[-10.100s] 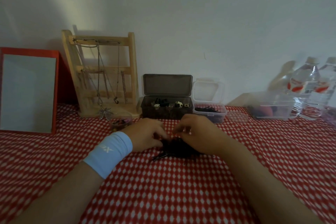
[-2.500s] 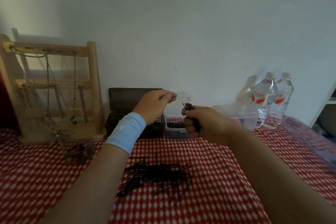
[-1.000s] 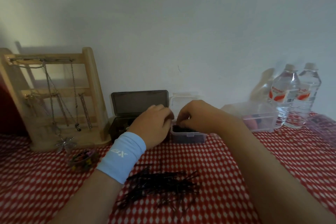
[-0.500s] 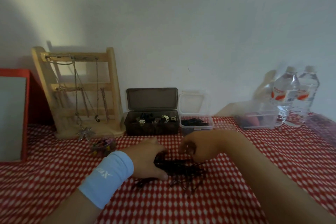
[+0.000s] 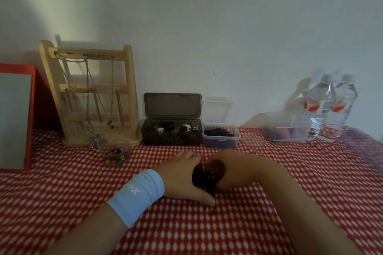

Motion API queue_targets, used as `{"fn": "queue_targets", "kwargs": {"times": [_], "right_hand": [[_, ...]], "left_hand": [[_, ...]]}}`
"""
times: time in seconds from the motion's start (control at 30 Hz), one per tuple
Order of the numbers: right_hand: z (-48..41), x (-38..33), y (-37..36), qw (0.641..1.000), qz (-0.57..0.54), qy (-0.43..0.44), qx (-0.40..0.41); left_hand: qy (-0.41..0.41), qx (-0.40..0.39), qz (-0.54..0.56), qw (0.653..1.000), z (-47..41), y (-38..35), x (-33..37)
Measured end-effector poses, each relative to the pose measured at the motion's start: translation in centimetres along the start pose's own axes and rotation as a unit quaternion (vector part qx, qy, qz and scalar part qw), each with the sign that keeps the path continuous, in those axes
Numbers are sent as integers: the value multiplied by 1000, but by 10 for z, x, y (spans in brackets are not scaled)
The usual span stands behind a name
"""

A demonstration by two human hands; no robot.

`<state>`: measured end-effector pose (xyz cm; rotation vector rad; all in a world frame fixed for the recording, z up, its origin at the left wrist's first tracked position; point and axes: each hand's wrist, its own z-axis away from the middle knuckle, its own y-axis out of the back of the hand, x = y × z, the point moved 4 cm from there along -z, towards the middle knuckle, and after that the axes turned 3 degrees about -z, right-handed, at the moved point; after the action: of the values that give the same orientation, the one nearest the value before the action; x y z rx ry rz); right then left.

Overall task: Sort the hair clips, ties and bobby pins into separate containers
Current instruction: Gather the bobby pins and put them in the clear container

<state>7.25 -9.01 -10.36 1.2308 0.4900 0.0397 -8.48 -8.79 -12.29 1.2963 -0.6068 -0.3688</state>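
Observation:
A pile of black bobby pins (image 5: 207,176) lies on the red-and-white checked tablecloth (image 5: 207,232). My left hand (image 5: 182,178), with a light blue wristband, cups the pile from the left, thumb along its near side. My right hand (image 5: 234,172) curls round it from the right, and the fingertips of both hands nearly meet behind it. Behind stand a dark open box (image 5: 172,138) holding hair clips, a small clear box (image 5: 220,141) holding bobby pins, and a small clear bowl (image 5: 117,156) of colourful ties.
A wooden jewellery stand (image 5: 91,97) with chains and a red-framed mirror (image 5: 14,118) stand at the back left. At the back right are a clear container (image 5: 288,130) and two water bottles (image 5: 329,107). A loose clear lid (image 5: 251,141) lies beside the small box.
Both hands came back from the small clear box to the pile and have closed in around it, gathering the spread pins into a tight heap.

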Motion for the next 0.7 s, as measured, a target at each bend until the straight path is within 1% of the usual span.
{"fn": "queue_targets", "kwargs": {"times": [0.13,0.27,0.37,0.43,0.5,0.53,0.6,0.7], "right_hand": [[0,2,5,997,-24,26,66],[-2,9,6,992,-33,15,118],[-2,9,2,994,-48,10,99],[-1,4,-2,996,-37,20,77],[0,0,-2,996,-34,31,74],[1,-2,-2,996,-40,33,73],[2,-3,0,997,-42,31,62],[6,-3,0,999,-9,28,18]], "left_hand": [[-33,36,27,998,-1,0,6],[-61,58,120,989,-3,2,5],[-60,62,127,988,3,11,2],[-37,51,60,996,6,15,-3],[19,4,-21,1000,8,16,-11],[33,-14,-41,999,8,16,-13],[24,-3,-40,999,7,19,-13],[3,34,-24,999,7,23,-10]]}}
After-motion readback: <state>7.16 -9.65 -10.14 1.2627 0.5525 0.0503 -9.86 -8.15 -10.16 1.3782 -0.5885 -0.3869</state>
